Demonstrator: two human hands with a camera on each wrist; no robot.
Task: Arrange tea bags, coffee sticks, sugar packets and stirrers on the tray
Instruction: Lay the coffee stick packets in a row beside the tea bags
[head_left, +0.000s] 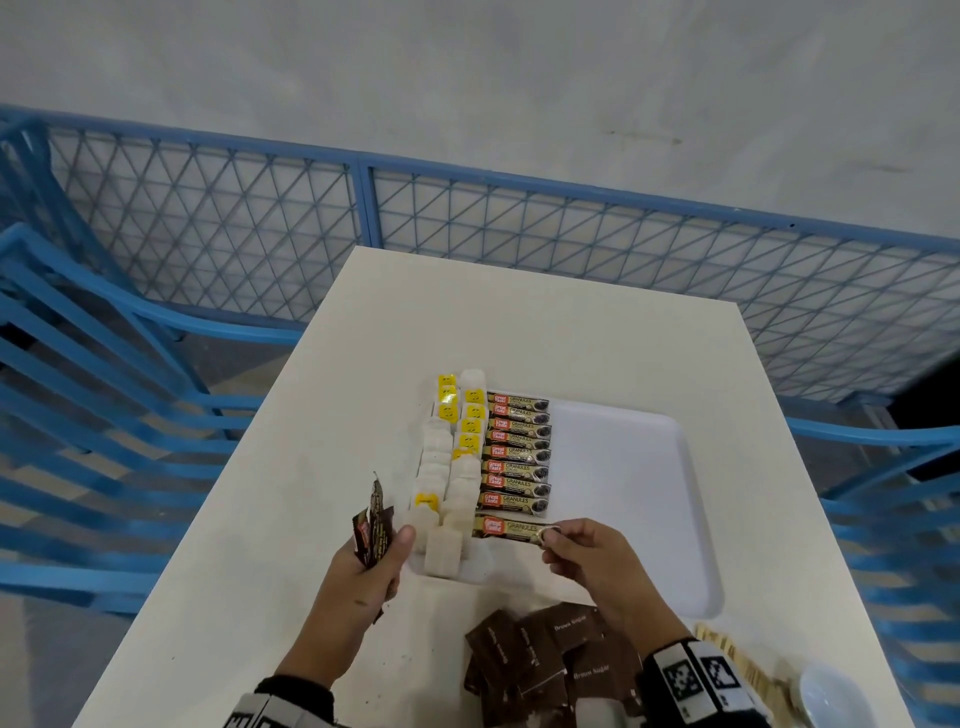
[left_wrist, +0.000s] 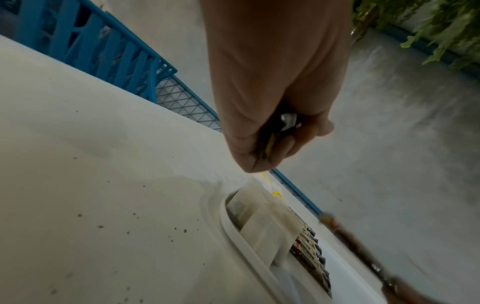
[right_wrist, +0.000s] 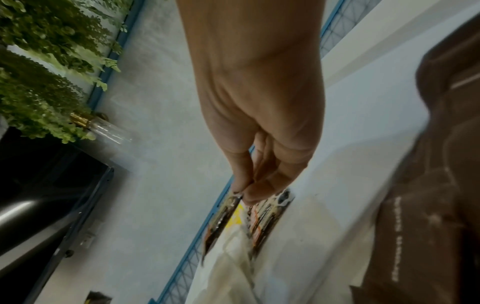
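A white tray (head_left: 649, 467) lies on the white table. Along its left side run two rows of white tea bags (head_left: 439, 462) with yellow tags, and beside them a column of coffee sticks (head_left: 517, 452). My right hand (head_left: 576, 551) pinches the right end of one coffee stick (head_left: 511, 528) at the near end of that column, just over the tray. My left hand (head_left: 374, 561) grips a bundle of dark coffee sticks (head_left: 371, 525) upright at the tray's near left corner. In the left wrist view my fingers (left_wrist: 293, 139) curl round the bundle (left_wrist: 275, 131).
Brown sugar packets (head_left: 556, 660) lie heaped on the table near my right wrist. Wooden stirrers (head_left: 727, 649) and a white bowl (head_left: 831, 696) sit at the near right. A blue mesh fence (head_left: 363, 208) and blue chairs (head_left: 104, 389) surround the table.
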